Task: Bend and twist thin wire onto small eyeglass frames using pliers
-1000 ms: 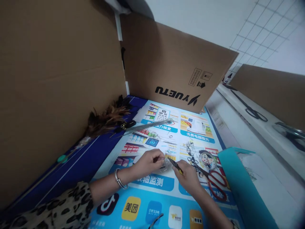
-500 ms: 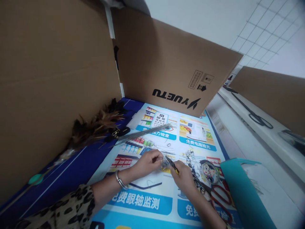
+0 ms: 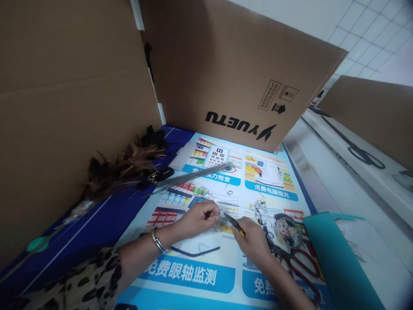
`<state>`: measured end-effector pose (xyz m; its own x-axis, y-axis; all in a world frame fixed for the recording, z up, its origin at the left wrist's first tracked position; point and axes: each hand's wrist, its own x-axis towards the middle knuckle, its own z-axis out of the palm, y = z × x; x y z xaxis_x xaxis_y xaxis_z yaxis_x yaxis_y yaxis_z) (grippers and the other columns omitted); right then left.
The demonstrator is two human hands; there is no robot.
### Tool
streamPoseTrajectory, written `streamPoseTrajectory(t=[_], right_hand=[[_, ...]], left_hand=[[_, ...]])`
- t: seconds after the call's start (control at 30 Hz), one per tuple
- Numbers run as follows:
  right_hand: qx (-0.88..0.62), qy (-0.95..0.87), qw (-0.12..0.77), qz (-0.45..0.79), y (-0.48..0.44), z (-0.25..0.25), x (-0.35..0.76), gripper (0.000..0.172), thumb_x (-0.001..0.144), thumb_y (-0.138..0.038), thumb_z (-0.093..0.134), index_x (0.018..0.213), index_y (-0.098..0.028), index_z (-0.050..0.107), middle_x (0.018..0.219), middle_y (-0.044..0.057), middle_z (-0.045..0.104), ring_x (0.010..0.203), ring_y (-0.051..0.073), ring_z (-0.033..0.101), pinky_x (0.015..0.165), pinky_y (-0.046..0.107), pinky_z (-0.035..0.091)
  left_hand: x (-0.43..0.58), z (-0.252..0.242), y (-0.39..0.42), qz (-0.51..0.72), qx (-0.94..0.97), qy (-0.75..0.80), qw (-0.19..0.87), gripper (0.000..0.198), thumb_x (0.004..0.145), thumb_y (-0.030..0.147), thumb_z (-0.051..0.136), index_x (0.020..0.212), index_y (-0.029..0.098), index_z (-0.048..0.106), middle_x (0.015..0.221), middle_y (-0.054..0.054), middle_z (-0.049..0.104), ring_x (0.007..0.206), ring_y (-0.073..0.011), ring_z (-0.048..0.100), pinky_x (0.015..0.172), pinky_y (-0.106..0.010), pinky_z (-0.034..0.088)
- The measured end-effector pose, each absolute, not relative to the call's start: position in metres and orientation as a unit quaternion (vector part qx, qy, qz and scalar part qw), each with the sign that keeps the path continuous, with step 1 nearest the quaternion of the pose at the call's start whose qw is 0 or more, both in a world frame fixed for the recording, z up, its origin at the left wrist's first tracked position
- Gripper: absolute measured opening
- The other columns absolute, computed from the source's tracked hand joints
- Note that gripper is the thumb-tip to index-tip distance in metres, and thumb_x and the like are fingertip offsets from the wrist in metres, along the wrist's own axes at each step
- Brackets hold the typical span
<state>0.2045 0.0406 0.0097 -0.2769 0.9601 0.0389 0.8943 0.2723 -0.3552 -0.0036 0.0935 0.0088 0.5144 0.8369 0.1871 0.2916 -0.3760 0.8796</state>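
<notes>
Over the printed poster sheet, my left hand is closed in a pinch on a small tangle of thin, shiny wire. Its exact shape is too fine to make out. My right hand grips pliers with black and yellow handles. Their dark jaws point left and meet the wire near my left fingertips. Whether the jaws are closed on it I cannot tell. Beyond my hands lies a bundle of straight, thin wires.
Right of my right hand lie wire loops, a tape roll, red-handled scissors and a teal folder. Feathers and a black fob lie left. Cardboard panels stand at the back and left.
The camera view has shifted slightly. My hands, the pliers and the wire keep nearly the same places relative to each other.
</notes>
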Motion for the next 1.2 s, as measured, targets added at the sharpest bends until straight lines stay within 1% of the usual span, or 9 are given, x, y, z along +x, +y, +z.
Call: streamPoseTrajectory(t=[0.3,0.5,0.83,0.93,1.0,1.1,1.2], right_hand=[[-0.572,-0.803,0.100,0.133,0.0398,0.0117,0.2064,0.014,0.084,-0.026,0.043,0.073,-0.018,0.046,0.074,0.001,0.051,0.069,0.013,0.048,0.058,0.020,0.029],[-0.581,-0.799,0.092,0.127,0.0389,0.0097,0.2053,0.014,0.084,-0.027,0.044,0.074,-0.018,0.048,0.074,0.001,0.052,0.070,0.013,0.048,0.059,0.020,0.029],[-0.605,-0.785,0.088,0.100,0.0344,0.0104,0.1996,0.014,0.083,-0.026,0.045,0.071,-0.019,0.046,0.072,0.000,0.052,0.065,0.011,0.046,0.055,0.020,0.025],[-0.604,-0.788,0.084,0.084,0.0321,0.0102,0.1998,0.010,0.083,-0.024,0.045,0.075,-0.019,0.049,0.075,0.001,0.053,0.067,0.013,0.047,0.056,0.021,0.026],[-0.595,-0.797,0.086,0.060,0.0312,0.0093,0.2007,0.007,0.082,-0.022,0.045,0.080,-0.019,0.051,0.078,0.002,0.053,0.072,0.015,0.047,0.060,0.022,0.028],[-0.576,-0.811,0.091,0.037,0.0316,0.0075,0.2024,0.008,0.080,-0.020,0.045,0.082,-0.019,0.053,0.080,0.004,0.054,0.077,0.017,0.047,0.067,0.024,0.030],[-0.574,-0.811,0.099,0.050,0.0324,0.0071,0.2028,0.008,0.080,-0.021,0.045,0.082,-0.019,0.053,0.080,0.003,0.054,0.076,0.016,0.048,0.066,0.023,0.030]], left_hand=[[-0.0051,0.0048,0.0936,0.311,0.742,0.354,0.476,0.009,0.076,0.017,0.049,0.068,0.014,0.052,0.063,0.003,0.044,0.058,-0.0085,0.041,0.054,-0.018,0.033],[-0.0058,0.0063,0.0936,0.311,0.752,0.352,0.462,0.009,0.076,0.016,0.049,0.067,0.014,0.052,0.062,0.003,0.045,0.058,-0.0083,0.041,0.054,-0.018,0.033],[-0.0051,0.0046,0.0949,0.312,0.758,0.350,0.453,0.008,0.073,0.012,0.049,0.065,0.013,0.052,0.060,0.004,0.045,0.055,-0.0073,0.040,0.052,-0.017,0.032],[-0.0068,0.0034,0.0971,0.295,0.746,0.343,0.489,0.007,0.071,0.012,0.050,0.064,0.013,0.052,0.059,0.004,0.045,0.054,-0.0072,0.039,0.051,-0.017,0.032],[-0.0083,0.0034,0.0985,0.271,0.724,0.336,0.539,0.007,0.071,0.014,0.052,0.065,0.013,0.052,0.057,0.004,0.044,0.052,-0.0069,0.038,0.049,-0.017,0.031],[-0.0101,0.0053,0.0994,0.244,0.686,0.333,0.599,0.009,0.074,0.019,0.052,0.068,0.013,0.053,0.058,0.004,0.043,0.051,-0.0067,0.037,0.048,-0.016,0.030],[-0.0104,0.0065,0.0995,0.243,0.682,0.332,0.605,0.009,0.075,0.020,0.051,0.069,0.013,0.052,0.059,0.004,0.043,0.053,-0.0069,0.038,0.049,-0.016,0.031]])
